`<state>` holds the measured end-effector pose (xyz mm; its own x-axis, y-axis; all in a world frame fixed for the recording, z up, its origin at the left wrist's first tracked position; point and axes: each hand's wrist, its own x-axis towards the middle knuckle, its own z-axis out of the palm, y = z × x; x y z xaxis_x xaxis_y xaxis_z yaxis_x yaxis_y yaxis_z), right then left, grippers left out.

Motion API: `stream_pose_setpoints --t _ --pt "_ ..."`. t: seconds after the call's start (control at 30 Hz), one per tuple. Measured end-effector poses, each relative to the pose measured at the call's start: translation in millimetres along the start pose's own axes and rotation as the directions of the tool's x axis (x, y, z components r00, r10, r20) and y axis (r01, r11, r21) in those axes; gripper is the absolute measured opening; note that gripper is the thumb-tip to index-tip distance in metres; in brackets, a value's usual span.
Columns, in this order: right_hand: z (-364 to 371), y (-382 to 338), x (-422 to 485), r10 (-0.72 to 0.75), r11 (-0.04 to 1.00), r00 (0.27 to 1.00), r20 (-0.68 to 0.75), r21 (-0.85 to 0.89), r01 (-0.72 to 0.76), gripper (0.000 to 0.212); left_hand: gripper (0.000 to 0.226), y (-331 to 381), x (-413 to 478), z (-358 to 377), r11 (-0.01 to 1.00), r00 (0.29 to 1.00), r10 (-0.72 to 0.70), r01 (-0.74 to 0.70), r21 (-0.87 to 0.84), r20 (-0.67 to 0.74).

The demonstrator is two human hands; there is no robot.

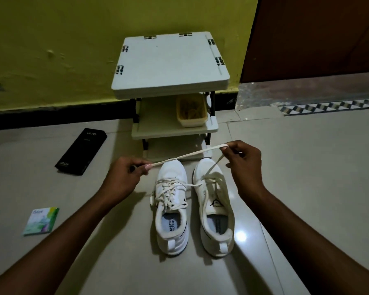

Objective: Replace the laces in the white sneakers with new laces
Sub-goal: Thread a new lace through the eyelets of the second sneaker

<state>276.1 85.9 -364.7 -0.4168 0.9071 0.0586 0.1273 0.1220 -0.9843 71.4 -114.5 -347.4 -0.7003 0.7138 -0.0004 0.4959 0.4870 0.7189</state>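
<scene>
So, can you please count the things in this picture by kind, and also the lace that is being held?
White sneakers: 2
Black box: 1
Green packet: 1
Shelf rack: 1
Yellow tub on the rack: 1
Lace pinched by left hand and right hand: 1
Total: 7

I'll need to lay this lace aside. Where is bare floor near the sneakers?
Bare tiles right of the right sneaker; also between the black box and green packet. Crowded ahead of the left sneaker, by the rack.
</scene>
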Motion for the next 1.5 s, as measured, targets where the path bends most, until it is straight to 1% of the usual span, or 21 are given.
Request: stream_pose_setpoints --t 0.1,0.17,0.3,0.37,0.43,0.5,0.57,0.67,0.7,0.77,0.8,0.87,0.93,1.0,1.07,1.1,1.17,1.23,1.3,1.4,1.5 --pt "-2 2 5 0.102 0.995 0.99 -0.094 0.023 -0.1 0.012 0.012 -25 2 -2 0.993 0.998 -0.06 0.06 0.1 0.002" --pt "-3 4 9 0.194 0.979 0.973 -0.127 0.091 -0.184 0.013 0.013 -37 1 -4 0.988 0.997 -0.078 0.074 0.136 0.023" --pt "-3 4 11 0.333 0.915 0.938 -0.102 0.277 -0.294 0.011 0.018 -51 -2 -7 0.976 0.992 -0.119 0.107 0.191 0.053" --pt "-3 2 8 0.353 0.894 0.933 -0.069 0.321 -0.314 0.01 0.019 -49 -3 -5 0.969 0.986 -0.151 0.135 0.205 0.065" --pt "-4 3 5 0.327 0.904 0.944 -0.034 0.302 -0.303 0.013 0.017 -39 -3 -1 0.968 0.985 -0.158 0.14 0.208 0.075" --pt "-5 8 1 0.297 0.932 0.955 -0.008 0.221 -0.288 0.023 0.011 -26 -2 6 0.976 0.979 -0.169 0.15 0.159 0.114" --pt "-7 13 -8 0.252 0.968 0.968 -0.017 0.017 -0.252 0.028 0.007 -11 1 14 0.985 0.968 -0.171 0.162 0.063 0.185" --pt "-12 17 -24 0.171 0.938 0.985 0.007 -0.306 -0.161 0.022 0.005 17 5 34 0.975 0.954 -0.147 0.185 -0.127 0.261" --pt "-14 18 -29 0.145 0.919 0.989 0.04 -0.376 -0.119 0.021 0.006 27 6 42 0.951 0.948 -0.157 0.221 -0.215 0.277" --pt "-16 21 -34 0.105 0.867 0.985 0.139 -0.498 -0.022 0.019 0.007 48 7 57 0.862 0.927 -0.196 0.318 -0.395 0.318" --pt "-17 22 -35 0.096 0.832 0.975 0.201 -0.553 0.032 0.021 0.008 56 7 64 0.814 0.915 -0.218 0.362 -0.455 0.338" --pt "-18 25 -35 0.11 0.78 0.949 0.297 -0.617 0.103 0.033 0.009 68 8 78 0.759 0.895 -0.249 0.417 -0.501 0.369" --pt "-17 27 -33 0.118 0.755 0.936 0.333 -0.642 0.134 0.037 0.007 76 8 91 0.746 0.889 -0.267 0.435 -0.504 0.371" --pt "-14 29 -30 0.129 0.717 0.93 0.345 -0.68 0.153 0.035 0.007 81 7 105 0.75 0.895 -0.287 0.431 -0.501 0.341" --pt "-11 34 -27 0.146 0.672 0.928 0.342 -0.723 0.16 0.027 0.011 84 5 118 0.755 0.898 -0.314 0.432 -0.494 0.307" --pt "-10 38 -26 0.159 0.669 0.931 0.329 -0.729 0.144 0.022 0.014 85 5 125 0.76 0.898 -0.332 0.437 -0.482 0.29" --pt "-12 49 -26 0.166 0.729 0.947 0.276 -0.681 0.071 0.015 0.02 84 3 135 0.784 0.903 -0.357 0.429 -0.449 0.239" --pt "-17 55 -29 0.183 0.824 0.962 0.204 -0.565 -0.037 0.017 0.022 83 2 141 0.829 0.914 -0.358 0.404 -0.386 0.188" --pt "-24 58 -31 0.213 0.885 0.964 0.157 -0.448 -0.123 0.018 0.02 83 0 146 0.858 0.923 -0.349 0.385 -0.34 0.164" --pt "-30 62 -31 0.276 0.926 0.949 0.151 -0.306 -0.22 0.021 0.018 83 -4 155 0.837 0.913 -0.387 0.407 -0.365 0.13" --pt "-34 63 -32 0.328 0.929 0.933 0.147 -0.229 -0.29 0.022 0.015 81 -6 163 0.806 0.889 -0.445 0.45 -0.386 0.107"
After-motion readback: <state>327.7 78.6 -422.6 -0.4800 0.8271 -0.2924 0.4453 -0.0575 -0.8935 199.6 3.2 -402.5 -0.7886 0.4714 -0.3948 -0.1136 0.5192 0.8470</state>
